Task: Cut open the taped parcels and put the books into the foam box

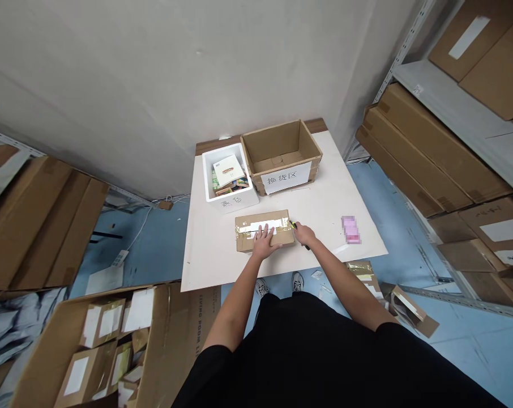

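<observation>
My left hand [263, 242] lies palm down on the box [246, 229], fingers spread over its white label [260, 226], pressing on top and gripped around nothing. My right hand [304, 233] is closed around a yellow and black cutter [294, 225], its tip at the box's right end, where clear tape [283, 223] runs over the edge; whether the blade is in the tape is too small for me to tell. The box sits flat near the front of the white-topped table [214, 249], just in front of me. Behind it stand a foam bin [239, 200], with a pale card [229, 170] on top of its mixed contents, and, touching it on the right, an open carton [273, 144] with a handwritten sheet [287, 177] on its front. Well to the right of my cutter lies a pink item [350, 229], blurred out. Below the table's left side, a big carton [56, 328] holds labelled parcels [89, 368].
</observation>
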Demonstrator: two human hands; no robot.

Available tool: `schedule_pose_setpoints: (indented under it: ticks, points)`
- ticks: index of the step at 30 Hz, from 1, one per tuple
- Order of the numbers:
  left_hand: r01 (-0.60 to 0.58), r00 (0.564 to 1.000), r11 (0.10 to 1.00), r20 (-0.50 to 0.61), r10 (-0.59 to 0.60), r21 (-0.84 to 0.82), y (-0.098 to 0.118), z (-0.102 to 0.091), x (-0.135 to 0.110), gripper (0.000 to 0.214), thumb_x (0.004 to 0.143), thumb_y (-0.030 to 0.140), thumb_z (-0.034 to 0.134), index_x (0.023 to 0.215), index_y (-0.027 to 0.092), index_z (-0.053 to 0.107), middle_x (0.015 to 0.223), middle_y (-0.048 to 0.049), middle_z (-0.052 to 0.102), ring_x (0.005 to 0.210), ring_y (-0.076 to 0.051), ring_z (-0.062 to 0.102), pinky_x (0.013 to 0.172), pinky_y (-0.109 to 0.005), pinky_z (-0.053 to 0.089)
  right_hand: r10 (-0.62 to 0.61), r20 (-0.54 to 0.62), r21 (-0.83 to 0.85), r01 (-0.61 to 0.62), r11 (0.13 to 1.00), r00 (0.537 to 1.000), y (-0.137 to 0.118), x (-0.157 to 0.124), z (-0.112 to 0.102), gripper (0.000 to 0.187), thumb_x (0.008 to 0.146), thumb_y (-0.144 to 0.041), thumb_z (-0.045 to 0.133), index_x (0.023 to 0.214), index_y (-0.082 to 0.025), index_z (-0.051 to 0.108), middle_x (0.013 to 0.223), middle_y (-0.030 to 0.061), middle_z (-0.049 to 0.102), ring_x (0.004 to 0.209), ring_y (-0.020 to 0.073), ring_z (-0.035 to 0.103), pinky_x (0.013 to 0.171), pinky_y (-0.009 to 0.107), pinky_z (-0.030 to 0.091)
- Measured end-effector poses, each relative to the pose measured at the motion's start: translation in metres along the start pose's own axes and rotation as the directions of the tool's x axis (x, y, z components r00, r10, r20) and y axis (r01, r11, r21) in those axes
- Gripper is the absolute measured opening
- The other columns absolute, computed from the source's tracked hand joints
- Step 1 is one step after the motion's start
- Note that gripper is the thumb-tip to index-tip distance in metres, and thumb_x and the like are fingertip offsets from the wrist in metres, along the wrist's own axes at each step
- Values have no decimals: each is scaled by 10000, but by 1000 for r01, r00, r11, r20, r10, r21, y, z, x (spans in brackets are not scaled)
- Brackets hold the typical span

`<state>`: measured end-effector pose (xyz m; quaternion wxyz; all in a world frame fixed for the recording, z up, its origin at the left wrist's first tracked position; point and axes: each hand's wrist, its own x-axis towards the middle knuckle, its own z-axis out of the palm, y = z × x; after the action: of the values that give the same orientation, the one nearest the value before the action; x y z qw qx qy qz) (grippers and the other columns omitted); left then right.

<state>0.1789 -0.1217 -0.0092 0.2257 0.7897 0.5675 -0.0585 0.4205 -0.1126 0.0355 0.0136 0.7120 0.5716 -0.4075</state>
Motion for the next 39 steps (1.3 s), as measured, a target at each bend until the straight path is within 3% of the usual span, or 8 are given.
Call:
schedule_pose_setpoints:
  ticks: [5,16,21,24,27,30,34,39]
  points:
    - [2,1000,1000,-8,-2,-17,1,0,-3,961,940,813,503,1722,311,258,1818,-42,74,1671,-340,-41,1336,-540,115,57,44,-88,-53,995,997,-21,9,-10,341,981,-337,635,1293,-199,619,1126,167,754,604,247,757,698,388,596]
    - [11,1000,1000,-29,-11,-19,3,4,-9,947,932,792,540,1719,351,254,1816,-33,101,1671,-355,-15,1327,-572,141,129,82,-58,-125,990,988,-27,-1,-4,230,839,-256,795,1040,-176,717,863,131,760,546,277,752,598,382,608]
    - [31,999,999,-31,-31,-27,2,3,-9,952,926,801,543,1715,347,268,1816,-28,101,1671,-349,3,1329,-560,141,134,158,197,-164,967,978,18,-8,7,170,881,-306,778,918,-176,675,637,66,701,497,249,714,561,328,570]
    - [36,999,999,-29,-36,-6,1,3,-7,943,927,793,551,1715,362,263,1814,-29,116,1672,-344,12,1328,-558,148,208,-23,423,-179,888,978,65,-12,23,217,1009,-420,617,999,-204,628,657,22,709,553,207,727,570,269,547]
    - [24,999,1000,-45,-23,15,-1,3,-7,929,946,785,524,1720,350,251,1814,-33,107,1672,-347,-2,1330,-561,140,358,-204,396,-258,881,911,107,-10,43,315,1016,-498,600,883,-214,615,784,58,754,750,214,774,632,247,543]
    - [21,999,1000,-32,-20,18,-3,3,-7,932,953,791,498,1721,322,256,1816,-38,84,1670,-352,-13,1330,-560,144,401,-225,361,-307,881,888,129,5,54,379,996,-529,615,792,-211,644,903,98,782,932,249,778,727,258,552]
    - [27,999,1000,-26,-26,7,-2,3,-8,933,952,795,496,1718,312,270,1815,-39,89,1670,-358,-12,1331,-569,132,415,-242,439,-283,853,877,133,34,51,377,990,-478,589,1118,-161,749,1156,161,781,1189,304,720,944,321,545]
    - [17,1000,1000,-6,-17,5,-7,-12,-2,881,962,779,498,1683,290,364,1795,-67,219,1658,-380,117,1312,-574,207,418,-391,522,-177,834,820,115,41,62,636,984,-392,536,1528,-63,539,1507,248,594,1411,348,564,1157,425,450]
